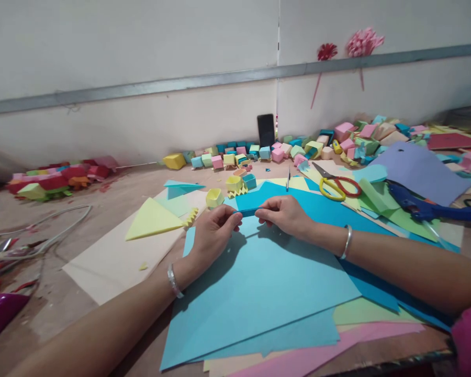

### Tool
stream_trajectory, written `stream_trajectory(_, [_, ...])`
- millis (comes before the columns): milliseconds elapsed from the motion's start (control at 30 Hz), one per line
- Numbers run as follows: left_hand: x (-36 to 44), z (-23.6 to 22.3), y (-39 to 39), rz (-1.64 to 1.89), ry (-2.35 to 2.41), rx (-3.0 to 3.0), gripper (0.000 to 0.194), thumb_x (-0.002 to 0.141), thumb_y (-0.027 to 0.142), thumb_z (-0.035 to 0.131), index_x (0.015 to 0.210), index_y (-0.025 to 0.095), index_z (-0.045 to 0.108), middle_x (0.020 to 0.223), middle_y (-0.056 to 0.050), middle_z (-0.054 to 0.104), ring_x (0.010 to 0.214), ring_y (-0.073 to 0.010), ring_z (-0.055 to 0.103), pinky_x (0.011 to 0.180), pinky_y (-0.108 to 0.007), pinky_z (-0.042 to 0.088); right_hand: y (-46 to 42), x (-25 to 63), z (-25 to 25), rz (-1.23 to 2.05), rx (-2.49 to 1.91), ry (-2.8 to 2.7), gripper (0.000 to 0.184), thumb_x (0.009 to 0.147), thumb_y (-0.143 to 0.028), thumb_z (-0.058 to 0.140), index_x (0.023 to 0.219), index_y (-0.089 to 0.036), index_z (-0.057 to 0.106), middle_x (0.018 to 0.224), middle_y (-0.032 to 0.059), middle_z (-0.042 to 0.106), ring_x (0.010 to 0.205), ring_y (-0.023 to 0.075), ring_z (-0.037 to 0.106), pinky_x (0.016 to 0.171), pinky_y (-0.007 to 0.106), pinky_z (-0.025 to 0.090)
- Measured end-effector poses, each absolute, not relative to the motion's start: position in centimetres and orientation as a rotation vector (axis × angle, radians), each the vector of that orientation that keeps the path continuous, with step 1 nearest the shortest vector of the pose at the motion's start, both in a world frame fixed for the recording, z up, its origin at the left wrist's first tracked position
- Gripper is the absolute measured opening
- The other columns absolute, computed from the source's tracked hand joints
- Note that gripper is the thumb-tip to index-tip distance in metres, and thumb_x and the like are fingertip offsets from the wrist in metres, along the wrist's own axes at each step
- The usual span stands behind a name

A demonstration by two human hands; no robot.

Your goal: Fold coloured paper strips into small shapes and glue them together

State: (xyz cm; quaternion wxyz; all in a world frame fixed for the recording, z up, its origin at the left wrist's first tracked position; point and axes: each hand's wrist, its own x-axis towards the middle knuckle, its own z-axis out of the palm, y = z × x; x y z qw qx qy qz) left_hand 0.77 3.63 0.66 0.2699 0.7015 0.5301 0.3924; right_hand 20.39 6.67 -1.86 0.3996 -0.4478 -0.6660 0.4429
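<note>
Head view, step: judging by the grip, a fold or crease is being worked into a small blue paper strip [250, 212].
Strip, place: centre of frame, spanning the two hands, near the upper edge of a light blue sheet [267, 283]; contact with the sheet cannot be told.
Left hand [216, 233]: thumb and forefinger pinched on the strip's left end, remaining fingers curled.
Right hand [284, 214]: thumb and forefinger clamped on the right end, wrist angled in from the right.
Next move: a further press would probably call for even pressure from both thumbs, edges kept matched.
Strip, shape: narrow, straight, deep blue; layer count too small to read.
Sheets: light blue one flat, matt, smooth; a deeper blue sheet [329, 217] lies partly beneath it, right of centre.
Yellow paper [153, 220]: left of centre, folded to a crisp triangular shape, a zigzag-cut piece [190, 216] at its right tip.
Small boxes: open yellow box [214, 198] and blue box [249, 181], thin-walled, just above the hands.
Scissors [333, 178]: right of centre, blades parted, one yellow loop, one red.
Glue gun [412, 201]: right side, hard blue plastic.
</note>
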Motion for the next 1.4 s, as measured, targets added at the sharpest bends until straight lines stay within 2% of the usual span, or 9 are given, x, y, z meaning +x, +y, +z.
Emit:
stream_trajectory(133, [0.8, 0.6, 3.8, 1.024, 1.405, 1.765, 0.025, 0.085, 0.034, 0.06, 0.067, 0.017, 0.06, 0.062, 0.001, 0.06, 0.056, -0.01, 0.05, 0.053, -0.022, 0.039, 6.4, 20.3, -1.3, 1.109, -1.111, -1.716, 0.021, 0.075, -0.034, 0.066, 0.067, -0.016, 0.065, 0.061, 0.0012, 0.066, 0.053, 0.0099, 0.053, 0.05, 0.022, 0.038])
stream_trajectory(267, [0.7, -0.1, 4.1, 1.015, 1.294, 1.53, 0.028, 0.084, 0.04, 0.062, 0.066, 0.018, 0.057, 0.058, 0.003, 0.057, 0.051, -0.0085, 0.046, 0.045, -0.02, 0.033, 6.2, 20.3, -1.0, 1.089, -1.074, -1.743, 0.024, 0.075, -0.031, 0.065, 0.058, -0.016, 0.057, 0.052, -0.0027, 0.056, 0.05, 0.0079, 0.045, 0.049, 0.022, 0.032])
stream_trajectory(367, [0.6, -0.4, 4.3, 1.022, 1.251, 1.627, 0.023, 0.081, 0.036, 0.065, 0.068, 0.018, 0.061, 0.06, 0.001, 0.061, 0.052, -0.0091, 0.051, 0.047, -0.02, 0.037, 6.4, 20.6, -1.1, 1.131, -1.048, -1.725, 0.026, 0.075, -0.033, 0.065, 0.057, -0.016, 0.056, 0.051, -0.0042, 0.05, 0.05, 0.0075, 0.042, 0.048, 0.022, 0.03])
stream_trajectory(500, [0.5, -0.3, 4.5, 1.02, 1.237, 1.822, 0.016, 0.078, 0.03, 0.069, 0.088, 0.019, 0.07, 0.064, 0.0, 0.068, 0.055, -0.0129, 0.06, 0.051, -0.023, 0.048, 6.8, 21.0, -1.6, 1.04, -1.017, -1.803, 0.027, 0.076, -0.032, 0.065, 0.056, -0.016, 0.055, 0.051, -0.0048, 0.046, 0.051, 0.0071, 0.039, 0.048, 0.022, 0.028])
stream_trajectory(600, [0.6, 0.0, 4.6, 0.994, 1.305, 1.857, 0.014, 0.076, 0.025, 0.069, 0.088, 0.019, 0.074, 0.061, 0.0, 0.069, 0.054, -0.0144, 0.063, 0.05, -0.024, 0.05, 7.0, 20.9, -1.9, 0.935, -0.99, -1.883, 0.023, 0.078, -0.03, 0.064, 0.061, -0.015, 0.06, 0.056, -0.0032, 0.052, 0.055, 0.0084, 0.044, 0.051, 0.022, 0.033])
stream_trajectory(700, [0.7, 0.5, 4.3, 0.996, 1.408, 1.913, 0.007, 0.076, 0.022, 0.068, 0.079, 0.019, 0.075, 0.06, 0.0, 0.07, 0.054, -0.0145, 0.063, 0.051, -0.024, 0.05, 6.9, 20.7, -2.0, 0.785, -0.944, -1.957, 0.015, 0.082, -0.028, 0.064, 0.08, -0.016, 0.071, 0.073, 0.0016, 0.067, 0.065, 0.0108, 0.054, 0.059, 0.022, 0.04])
stream_trajectory(767, [0.7, 0.8, 3.8, 1.009, 1.426, 1.989, 0.009, 0.077, 0.021, 0.067, 0.079, 0.019, 0.075, 0.062, -0.001, 0.071, 0.057, -0.0144, 0.063, 0.055, -0.025, 0.05, 6.7, 20.6, -2.0, 0.658, -0.881, -2.02, 0.014, 0.082, -0.027, 0.066, 0.088, -0.016, 0.074, 0.08, 0.0031, 0.07, 0.067, 0.011, 0.056, 0.062, 0.023, 0.04])
stream_trajectory(1033, [1.2, 0.1, 3.2, 1.005, 1.35, 2.174, 0.01, 0.079, 0.019, 0.064, 0.085, 0.019, 0.073, 0.071, -0.001, 0.073, 0.063, -0.014, 0.063, 0.058, -0.024, 0.048, 5.8, 20.4, -2.0, 0.494, -0.852, -2.04, 0.014, 0.081, -0.022, 0.065, 0.072, -0.015, 0.073, 0.061, 0.0005, 0.064, 0.054, 0.0085, 0.049, 0.054, 0.021, 0.035])
stream_trajectory(1400, [1.2, 0.0, 2.9, 0.988, 1.383, 2.329, 0.013, 0.081, 0.022, 0.063, 0.073, 0.02, 0.072, 0.066, -0.001, 0.072, 0.056, -0.0129, 0.057, 0.056, -0.025, 0.042, 5.3, 20.2, -2.1, 0.393, -0.907, -2.042, 0.014, 0.076, -0.018, 0.058, 0.074, -0.015, 0.071, 0.062, 0.0011, 0.065, 0.054, 0.0097, 0.05, 0.055, 0.022, 0.036])
